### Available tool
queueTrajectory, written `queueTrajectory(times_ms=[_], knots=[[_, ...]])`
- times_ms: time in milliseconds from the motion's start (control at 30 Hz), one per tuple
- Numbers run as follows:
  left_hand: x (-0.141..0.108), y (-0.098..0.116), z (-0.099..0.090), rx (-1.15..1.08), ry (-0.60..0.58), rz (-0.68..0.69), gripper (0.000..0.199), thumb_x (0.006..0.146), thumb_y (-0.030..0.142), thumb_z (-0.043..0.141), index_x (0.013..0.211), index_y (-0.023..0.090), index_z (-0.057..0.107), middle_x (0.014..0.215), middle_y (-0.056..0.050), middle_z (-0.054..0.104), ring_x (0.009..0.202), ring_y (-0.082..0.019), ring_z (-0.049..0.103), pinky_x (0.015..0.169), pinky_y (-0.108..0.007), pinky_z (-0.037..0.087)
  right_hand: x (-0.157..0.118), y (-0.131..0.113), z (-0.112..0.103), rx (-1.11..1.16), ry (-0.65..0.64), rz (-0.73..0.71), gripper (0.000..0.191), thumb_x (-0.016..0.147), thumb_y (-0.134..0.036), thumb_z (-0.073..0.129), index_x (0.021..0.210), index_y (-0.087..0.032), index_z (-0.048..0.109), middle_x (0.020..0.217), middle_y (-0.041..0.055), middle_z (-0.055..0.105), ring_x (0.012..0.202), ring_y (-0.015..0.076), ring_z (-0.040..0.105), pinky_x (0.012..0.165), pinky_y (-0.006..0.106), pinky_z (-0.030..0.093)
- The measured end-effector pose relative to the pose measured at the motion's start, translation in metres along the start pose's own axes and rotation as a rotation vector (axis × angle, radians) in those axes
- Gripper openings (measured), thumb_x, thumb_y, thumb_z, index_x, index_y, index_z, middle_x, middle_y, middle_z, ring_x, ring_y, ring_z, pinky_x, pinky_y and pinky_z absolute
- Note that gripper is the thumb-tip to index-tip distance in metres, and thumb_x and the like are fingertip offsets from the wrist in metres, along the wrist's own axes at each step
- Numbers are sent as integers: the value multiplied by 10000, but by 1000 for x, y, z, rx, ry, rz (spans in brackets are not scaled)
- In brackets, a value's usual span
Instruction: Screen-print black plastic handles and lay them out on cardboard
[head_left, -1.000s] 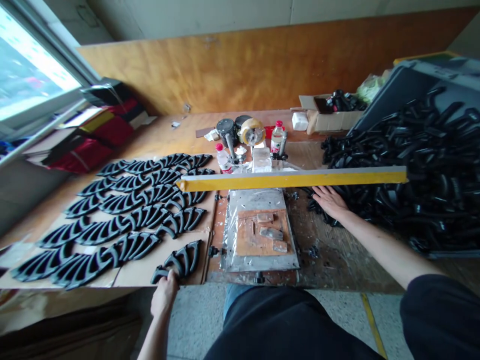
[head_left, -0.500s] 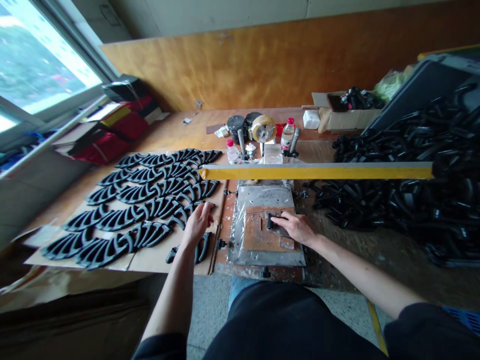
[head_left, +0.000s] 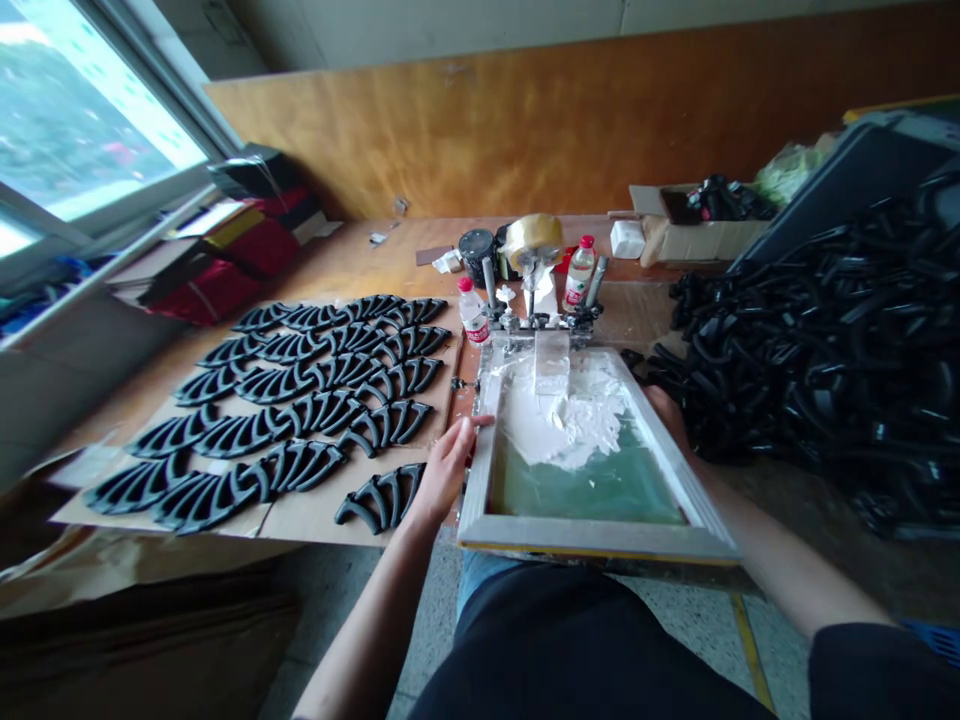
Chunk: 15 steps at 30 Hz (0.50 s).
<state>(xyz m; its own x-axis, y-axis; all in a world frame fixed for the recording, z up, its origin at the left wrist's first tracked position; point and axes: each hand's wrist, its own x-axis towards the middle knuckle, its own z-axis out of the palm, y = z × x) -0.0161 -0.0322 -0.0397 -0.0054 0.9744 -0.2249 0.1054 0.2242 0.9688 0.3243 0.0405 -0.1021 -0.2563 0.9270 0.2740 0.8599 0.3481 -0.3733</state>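
A screen-printing frame [head_left: 600,540] with green mesh [head_left: 592,490] spans the bench in front of me, white ink [head_left: 555,430] smeared over its far half. My left hand [head_left: 448,465] is closed at the frame's left side, its fingertips on the edge. On the other side, my right hand [head_left: 667,415] is at the frame's right edge, its fingers mostly hidden. A squeegee-like block [head_left: 552,362] stands in the ink below the clamp [head_left: 540,325]. The wooden board and the small black piece are covered by the frame.
Rows of black curved parts [head_left: 300,420] lie on cardboard at left, one group [head_left: 379,497] nearest my left forearm. A heap of black parts [head_left: 810,370] fills the right. Two red-capped bottles [head_left: 474,315], a tape roll [head_left: 534,238] and a dark tub [head_left: 476,255] stand behind.
The frame has swung down from edge-on over the board. My right hand has left the black piece and moved to the right; my left hand has moved rightward to the frame.
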Motion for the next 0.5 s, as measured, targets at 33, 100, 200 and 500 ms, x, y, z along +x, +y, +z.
queueTrajectory(times_ms=[33,100,200,500], knots=[[-3,-16,1,26,-5,-34,582,861,614,509,1273,217,617,719,2,591,625,-130,509,568,-227,397,7,4,-6,-6,81,62,395,951,-221,352,1109,-84,687,946,78,656,878,189,591,759,256,510],[-2,-46,5,68,-21,-80,693,832,563,581,1435,242,461,628,49,506,543,-104,431,523,-210,336,23,-3,-12,15,204,131,372,922,-252,464,1221,-111,635,1135,135,617,965,226,604,845,332,514],[8,-79,10,169,-40,-109,781,832,501,591,1516,246,314,603,80,429,514,-83,371,512,-195,295,49,-44,-6,30,155,-13,665,801,-330,691,1402,-153,470,1409,174,444,1184,306,516,984,432,455],[19,-93,9,200,-48,-211,737,804,496,605,1472,252,413,654,57,529,512,-89,426,530,-201,354,22,-105,27,-125,-295,-358,107,889,-172,546,878,-161,652,863,92,657,903,241,567,758,331,445]])
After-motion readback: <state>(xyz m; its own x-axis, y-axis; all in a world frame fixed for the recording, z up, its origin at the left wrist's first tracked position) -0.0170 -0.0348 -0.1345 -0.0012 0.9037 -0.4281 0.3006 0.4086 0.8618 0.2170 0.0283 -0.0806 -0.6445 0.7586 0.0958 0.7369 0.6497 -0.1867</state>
